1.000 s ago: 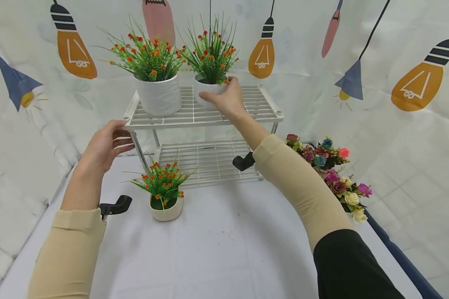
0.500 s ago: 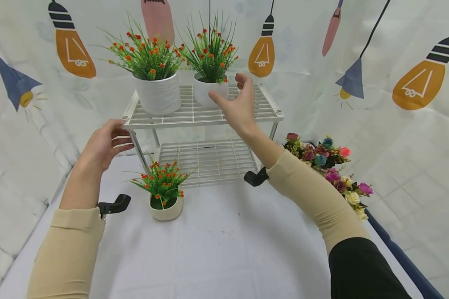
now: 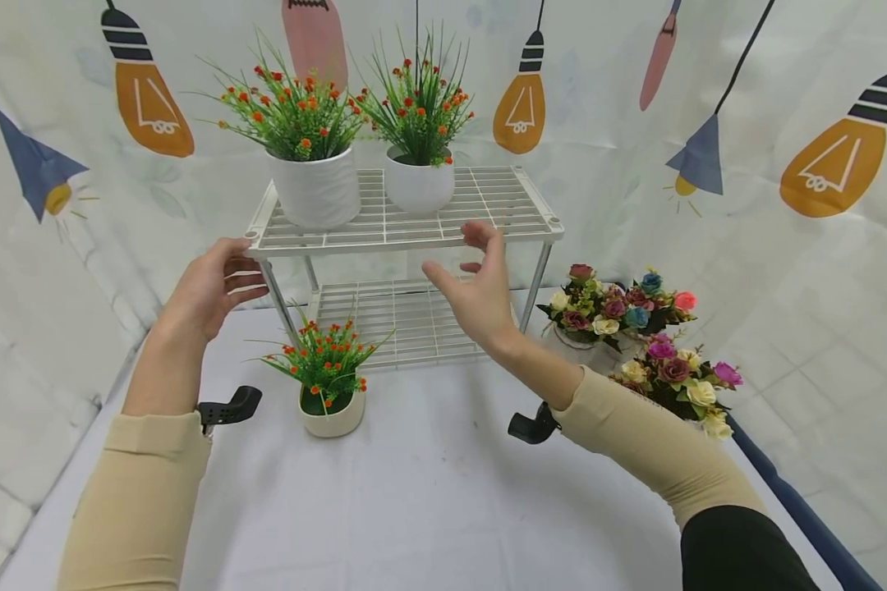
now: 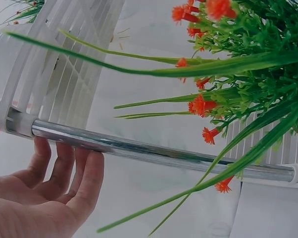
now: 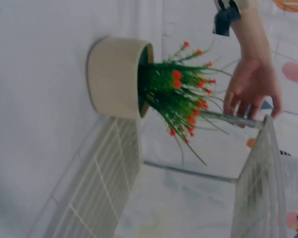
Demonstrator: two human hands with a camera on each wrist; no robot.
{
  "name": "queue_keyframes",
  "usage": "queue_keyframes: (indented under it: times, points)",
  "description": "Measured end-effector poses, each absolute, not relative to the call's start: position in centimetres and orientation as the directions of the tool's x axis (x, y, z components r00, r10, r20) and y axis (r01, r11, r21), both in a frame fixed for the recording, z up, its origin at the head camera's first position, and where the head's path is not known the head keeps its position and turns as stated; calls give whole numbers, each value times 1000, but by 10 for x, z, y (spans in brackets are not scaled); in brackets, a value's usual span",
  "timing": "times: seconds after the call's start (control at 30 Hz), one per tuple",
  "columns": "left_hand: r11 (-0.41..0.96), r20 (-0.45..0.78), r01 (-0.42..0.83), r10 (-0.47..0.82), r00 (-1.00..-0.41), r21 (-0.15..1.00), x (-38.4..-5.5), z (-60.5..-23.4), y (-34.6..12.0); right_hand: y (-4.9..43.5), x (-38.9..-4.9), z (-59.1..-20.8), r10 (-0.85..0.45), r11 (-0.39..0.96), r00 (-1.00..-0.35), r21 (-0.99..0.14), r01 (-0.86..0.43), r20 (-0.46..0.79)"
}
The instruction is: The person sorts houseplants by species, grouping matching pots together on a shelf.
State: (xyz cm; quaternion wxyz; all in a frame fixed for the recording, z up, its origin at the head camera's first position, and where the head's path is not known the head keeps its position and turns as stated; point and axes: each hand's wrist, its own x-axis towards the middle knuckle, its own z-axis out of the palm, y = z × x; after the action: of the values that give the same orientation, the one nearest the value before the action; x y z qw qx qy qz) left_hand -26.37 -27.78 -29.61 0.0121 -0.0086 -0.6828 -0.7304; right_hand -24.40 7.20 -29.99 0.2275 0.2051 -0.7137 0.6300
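Note:
My left hand [image 3: 205, 287] holds the front left corner of a white two-tier wire shelf [image 3: 406, 245]. In the left wrist view its fingertips [image 4: 93, 161] touch the metal leg [image 4: 154, 149] below that corner. My right hand [image 3: 480, 300] hovers before the shelf's front, fingers loosely bent and apart, with nothing in it. On the top tier stand a larger white pot of orange-flowered grass [image 3: 316, 190] at the left and a smaller white potted plant [image 3: 419, 185] beside it. A cream potted plant [image 3: 331, 420] sits on the table near the front left leg, also seen in the right wrist view.
Artificial rose bouquets [image 3: 673, 369] stand on the table at the right, behind my right forearm. The lower tier [image 3: 395, 320] sits close to the white tablecloth [image 3: 421, 492]. A cloth backdrop printed with bulbs [image 3: 519, 115] hangs behind.
My right hand has let go of the smaller white pot and come down and toward me, to the front of the shelf. The pot stays on the top tier. My left hand keeps its place.

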Motion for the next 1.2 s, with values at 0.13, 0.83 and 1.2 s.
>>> queue_keyframes:
  times: [0.13,0.83,1.2]
  points:
    - [-54,29,29,-6,-1000,998,-264,-297,-278,74,-230,-327,-38,138,-854,-844,-518,518]
    - [-3,18,18,-1,-1000,1000,-264,-294,-278,37,-188,-444,-182,85,-983,-996,-19,3]
    - [-28,21,20,20,-1000,999,-266,-294,-278,-17,-181,-464,-220,122,-975,-992,9,-36]
